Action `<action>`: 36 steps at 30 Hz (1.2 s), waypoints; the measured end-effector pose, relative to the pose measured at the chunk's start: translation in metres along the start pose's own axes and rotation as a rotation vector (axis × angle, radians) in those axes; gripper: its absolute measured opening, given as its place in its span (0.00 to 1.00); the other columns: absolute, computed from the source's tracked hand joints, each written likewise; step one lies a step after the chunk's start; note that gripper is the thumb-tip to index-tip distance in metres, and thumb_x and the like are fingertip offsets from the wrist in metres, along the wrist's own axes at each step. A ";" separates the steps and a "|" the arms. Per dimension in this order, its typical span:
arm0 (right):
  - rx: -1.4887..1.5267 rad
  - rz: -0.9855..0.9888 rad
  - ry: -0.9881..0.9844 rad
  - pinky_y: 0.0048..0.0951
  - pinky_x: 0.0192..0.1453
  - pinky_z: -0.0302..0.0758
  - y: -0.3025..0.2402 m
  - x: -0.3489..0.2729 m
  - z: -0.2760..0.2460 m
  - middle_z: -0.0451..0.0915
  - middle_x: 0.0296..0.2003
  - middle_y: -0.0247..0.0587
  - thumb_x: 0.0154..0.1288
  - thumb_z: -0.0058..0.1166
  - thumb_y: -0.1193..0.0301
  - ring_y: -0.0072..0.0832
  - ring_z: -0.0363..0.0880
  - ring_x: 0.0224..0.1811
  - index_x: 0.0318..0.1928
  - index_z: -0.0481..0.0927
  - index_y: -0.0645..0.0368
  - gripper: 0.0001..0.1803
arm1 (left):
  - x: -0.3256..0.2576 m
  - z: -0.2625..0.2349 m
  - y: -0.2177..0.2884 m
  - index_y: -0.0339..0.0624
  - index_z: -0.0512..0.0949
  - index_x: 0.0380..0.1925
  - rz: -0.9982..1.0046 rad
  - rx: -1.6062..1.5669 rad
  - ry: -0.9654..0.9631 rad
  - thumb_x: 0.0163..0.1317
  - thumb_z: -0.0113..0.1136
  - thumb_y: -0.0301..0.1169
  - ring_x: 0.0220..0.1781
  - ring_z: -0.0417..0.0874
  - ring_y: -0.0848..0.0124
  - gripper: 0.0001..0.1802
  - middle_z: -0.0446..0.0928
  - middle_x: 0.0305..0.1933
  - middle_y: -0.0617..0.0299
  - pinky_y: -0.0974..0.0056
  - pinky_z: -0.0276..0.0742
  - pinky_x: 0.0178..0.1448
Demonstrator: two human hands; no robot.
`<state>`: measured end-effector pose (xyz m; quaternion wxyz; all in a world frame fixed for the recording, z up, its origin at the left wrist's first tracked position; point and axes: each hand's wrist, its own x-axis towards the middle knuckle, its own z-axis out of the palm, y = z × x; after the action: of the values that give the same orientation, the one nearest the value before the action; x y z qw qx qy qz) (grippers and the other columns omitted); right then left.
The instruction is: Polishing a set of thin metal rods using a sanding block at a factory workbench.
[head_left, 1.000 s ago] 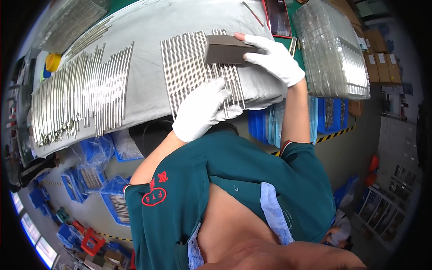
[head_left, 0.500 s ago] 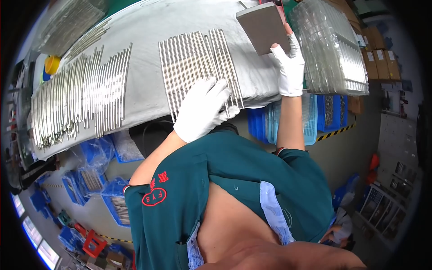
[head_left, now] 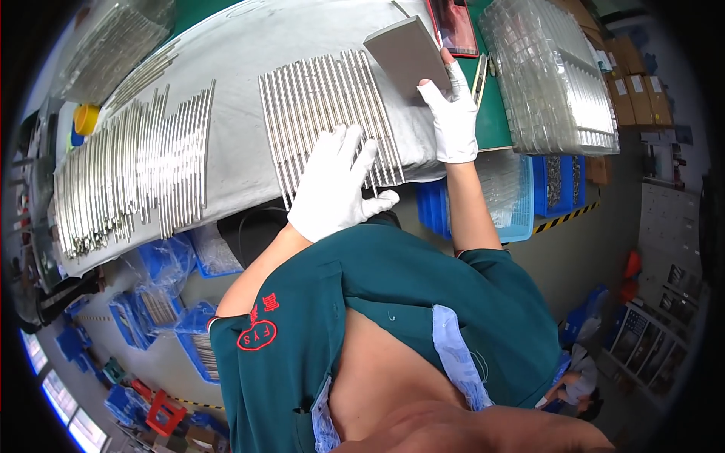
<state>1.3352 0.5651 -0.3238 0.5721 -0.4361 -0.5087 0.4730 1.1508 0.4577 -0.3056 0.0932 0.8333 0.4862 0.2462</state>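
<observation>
A row of thin metal rods [head_left: 325, 113] lies side by side on a grey cloth [head_left: 249, 45] covering the table. My left hand [head_left: 336, 185], in a white glove, rests flat with fingers spread on the near ends of these rods. My right hand [head_left: 451, 113], also gloved, holds a flat grey rectangular block [head_left: 408, 53] tilted up just right of the rods, above the cloth's right edge.
A larger batch of metal rods [head_left: 128, 174] lies on the cloth to the left. A stack of clear plastic trays [head_left: 551, 75] stands at the right on a green mat [head_left: 495, 113]. A yellow tape roll [head_left: 86, 118] sits far left. Blue bins [head_left: 559, 181] are under the table.
My right hand lifted the grey block off the rods and carried it right and away, tilting it up. My left hand stayed on the rods' near ends.
</observation>
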 end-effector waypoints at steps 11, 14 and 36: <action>-0.092 -0.015 -0.025 0.26 0.65 0.68 0.007 0.003 -0.002 0.69 0.65 0.45 0.63 0.60 0.76 0.28 0.69 0.63 0.68 0.66 0.63 0.33 | 0.008 -0.001 -0.001 0.30 0.71 0.55 -0.032 0.063 -0.098 0.42 0.73 0.44 0.58 0.69 0.49 0.42 0.69 0.56 0.45 0.50 0.64 0.64; -0.081 -0.023 -0.027 0.27 0.66 0.68 0.004 0.002 0.000 0.69 0.65 0.45 0.63 0.60 0.76 0.28 0.70 0.63 0.68 0.66 0.62 0.33 | 0.007 0.004 -0.005 0.30 0.69 0.56 -0.045 0.046 -0.159 0.48 0.67 0.44 0.59 0.69 0.51 0.39 0.69 0.54 0.46 0.51 0.63 0.65; -0.204 -0.153 -0.042 0.25 0.60 0.73 0.024 0.012 -0.004 0.74 0.61 0.43 0.62 0.62 0.71 0.25 0.75 0.57 0.66 0.69 0.62 0.32 | 0.000 0.013 -0.006 0.38 0.70 0.59 0.044 0.195 -0.013 0.50 0.65 0.49 0.62 0.68 0.53 0.39 0.69 0.59 0.49 0.50 0.60 0.68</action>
<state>1.3368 0.5814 -0.3458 0.5483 -0.4419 -0.5977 0.3830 1.1533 0.4616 -0.3194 0.0093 0.8505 0.4888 0.1942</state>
